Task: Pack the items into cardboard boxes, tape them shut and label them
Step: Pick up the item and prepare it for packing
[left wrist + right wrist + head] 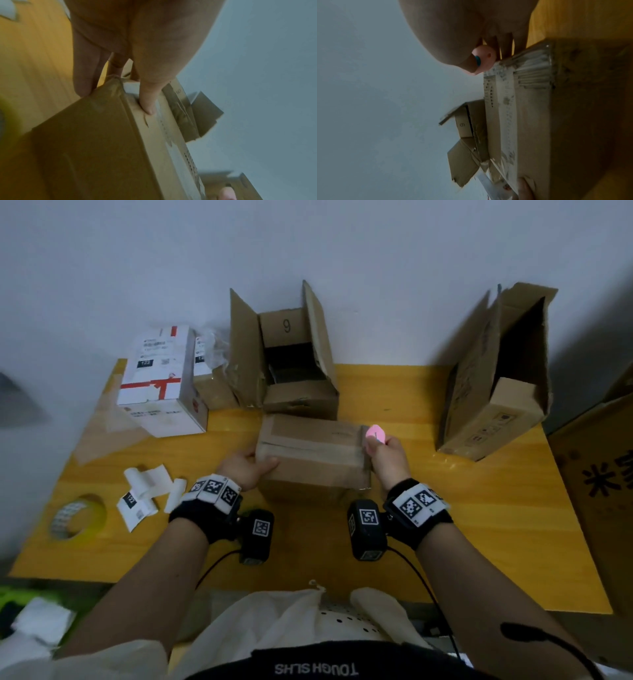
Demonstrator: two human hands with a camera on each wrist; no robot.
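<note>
1. The small pink tool [376, 433] is largely covered by the right hand [386, 457]; in the right wrist view only a rounded pink body with a blue part shows, and no blade or tip can be made out. It is pinched between thumb and curled fingers at the right end of the closed cardboard box [313, 455].
2. The far side and contents of that box are hidden. It is gripped at its left end by the left hand [245, 465]: the thumb is laid on the taped top, and the fingers are extended down the end face.
3. The box sits mid-table [445, 542], with bare yellow surface toward the near edge and to the right.
4. Just behind it, an open box marked 9 [291, 354] is crowded close. A white box with red tape [161, 381] stands back left, and a tall open carton [496, 378] stands well apart at the right.
5. A tape roll [77, 518] and loose label strips [147, 494] lie left.
</note>
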